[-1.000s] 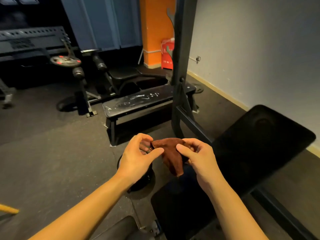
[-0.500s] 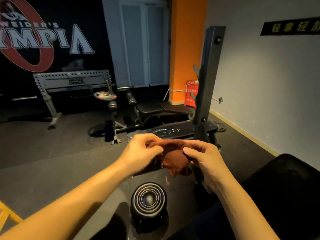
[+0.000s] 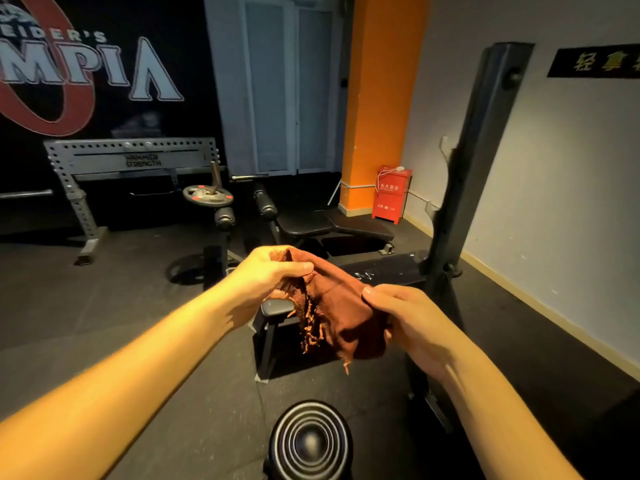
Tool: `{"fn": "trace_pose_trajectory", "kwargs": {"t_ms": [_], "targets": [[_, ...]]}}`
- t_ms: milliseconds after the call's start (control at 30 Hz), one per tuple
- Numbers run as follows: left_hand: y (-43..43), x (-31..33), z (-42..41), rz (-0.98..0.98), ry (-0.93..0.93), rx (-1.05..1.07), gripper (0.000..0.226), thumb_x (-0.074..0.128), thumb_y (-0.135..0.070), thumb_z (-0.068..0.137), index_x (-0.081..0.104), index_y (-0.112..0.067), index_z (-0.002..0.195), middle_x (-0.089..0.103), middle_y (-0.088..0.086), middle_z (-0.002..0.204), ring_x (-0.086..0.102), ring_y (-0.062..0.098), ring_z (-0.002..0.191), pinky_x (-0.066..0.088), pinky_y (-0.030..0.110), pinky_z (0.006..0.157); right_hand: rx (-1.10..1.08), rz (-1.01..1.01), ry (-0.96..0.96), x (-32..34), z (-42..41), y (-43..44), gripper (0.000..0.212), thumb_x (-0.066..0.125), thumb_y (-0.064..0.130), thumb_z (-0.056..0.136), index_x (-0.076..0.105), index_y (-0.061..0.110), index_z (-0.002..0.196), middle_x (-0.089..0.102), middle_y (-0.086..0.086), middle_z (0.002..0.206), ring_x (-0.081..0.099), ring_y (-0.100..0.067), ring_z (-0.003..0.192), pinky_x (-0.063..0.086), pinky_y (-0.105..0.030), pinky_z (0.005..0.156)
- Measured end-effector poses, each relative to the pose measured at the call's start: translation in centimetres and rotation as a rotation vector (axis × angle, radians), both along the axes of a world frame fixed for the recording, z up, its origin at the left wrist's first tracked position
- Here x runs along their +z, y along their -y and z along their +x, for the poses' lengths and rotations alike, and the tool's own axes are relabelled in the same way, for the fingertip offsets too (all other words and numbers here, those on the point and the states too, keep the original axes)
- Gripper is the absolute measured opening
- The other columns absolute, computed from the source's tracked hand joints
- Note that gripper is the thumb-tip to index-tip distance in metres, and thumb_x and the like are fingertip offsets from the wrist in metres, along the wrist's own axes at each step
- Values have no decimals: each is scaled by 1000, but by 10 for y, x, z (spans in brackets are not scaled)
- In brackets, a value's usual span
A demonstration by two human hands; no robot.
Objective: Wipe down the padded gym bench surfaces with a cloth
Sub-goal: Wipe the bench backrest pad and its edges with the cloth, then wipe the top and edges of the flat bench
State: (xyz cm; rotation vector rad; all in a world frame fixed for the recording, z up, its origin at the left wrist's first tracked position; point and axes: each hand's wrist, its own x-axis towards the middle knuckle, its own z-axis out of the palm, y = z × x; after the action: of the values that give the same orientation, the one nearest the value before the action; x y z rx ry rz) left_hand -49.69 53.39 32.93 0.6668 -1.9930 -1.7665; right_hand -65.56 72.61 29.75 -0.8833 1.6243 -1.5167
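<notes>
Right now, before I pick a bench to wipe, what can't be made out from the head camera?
- Flat bench, head view: much of its pad is hidden behind the cloth, the left hand and the right hand.
- Right hand: its fingers below the thumb are hidden by the cloth.
- Round black roller: cut off by the bottom edge.
- Wall sign: cut off by the right edge.

Head camera looks forward and down, close above hands [image 3: 339, 306].
</notes>
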Motion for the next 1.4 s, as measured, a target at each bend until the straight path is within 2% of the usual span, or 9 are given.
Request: {"fn": "trace_pose_trajectory", "kwargs": {"t_ms": [133, 300, 433, 667, 833, 967, 1067, 1300, 1400], "targets": [[136, -26, -35, 34, 68, -4, 18, 69, -14, 95, 74, -10, 111, 78, 12, 102, 75, 29, 99, 59, 40, 89, 36, 35, 56, -18, -20, 127, 11, 68, 17, 92, 71, 7, 90, 69, -12, 93, 68, -19, 88, 54, -25, 72], [271, -55, -58, -288, 123, 139, 31, 81, -39, 84, 64, -30, 108, 69, -6, 104, 67, 11, 99, 56, 32, 86, -120, 123, 49, -30, -42, 282, 29, 70, 19, 93, 68, -10, 98, 64, -30, 93, 61, -30, 88, 44, -42, 80], [323, -58, -57, -448, 168, -110, 43, 82, -68, 65, 67, -38, 93, 62, -13, 101, 59, 2, 95, 49, 23, 82, -135, 188, -19, -16, -43, 362, 31, 65, 25, 97, 72, -5, 100, 73, -23, 96, 66, -27, 85, 50, -38, 81], [398, -41, -67, -370, 186, -231, 1, 78, -24, 88, 78, -24, 87, 75, -6, 85, 71, 7, 83, 58, 36, 86, 77, 349, -120, 15, -63, 415, 27, 77, 23, 88, 73, 2, 106, 73, -20, 107, 71, -34, 104, 57, -46, 96], [439, -12, -66, -376, 244, -345, 11, 74, -34, 91, 76, -23, 93, 75, -3, 90, 71, 9, 86, 54, 29, 80, 304, 461, -271, 43, -84, 420, 12, 75, 15, 90, 77, 11, 101, 76, -11, 100, 75, -26, 97, 57, -30, 83], [450, 4, -68, -232, 264, -525, 18, 74, -32, 90, 75, -18, 100, 75, 2, 102, 73, 18, 99, 56, 27, 81, 524, 503, -215, 57, -94, 427, 31, 71, 15, 93, 68, -7, 115, 72, -23, 112, 72, -33, 97, 58, -41, 90], [462, 5, -72, -196, 294, -568, 21, 78, -24, 87, 75, -13, 105, 76, 6, 105, 74, 22, 101, 58, 29, 81, 473, 587, -360, 54, -101, 441, 27, 75, 24, 92, 71, 0, 105, 75, -14, 105, 73, -30, 98, 56, -48, 97], [479, -32, -95, -210, 375, -285, 15, 81, -22, 86, 71, -15, 94, 69, 13, 108, 67, 27, 103, 55, 45, 94, 315, 558, -529, 28, -122, 482, 20, 78, 23, 88, 63, 9, 92, 73, -10, 91, 70, -11, 75, 52, -16, 61], [485, -57, -118, -133, 393, -167, 15, 77, -21, 89, 68, -12, 97, 71, 14, 106, 67, 28, 102, 53, 43, 89, 355, 555, -442, 5, -144, 501, 34, 75, 38, 90, 65, 6, 95, 73, -10, 93, 72, -13, 80, 58, -24, 72]]}}
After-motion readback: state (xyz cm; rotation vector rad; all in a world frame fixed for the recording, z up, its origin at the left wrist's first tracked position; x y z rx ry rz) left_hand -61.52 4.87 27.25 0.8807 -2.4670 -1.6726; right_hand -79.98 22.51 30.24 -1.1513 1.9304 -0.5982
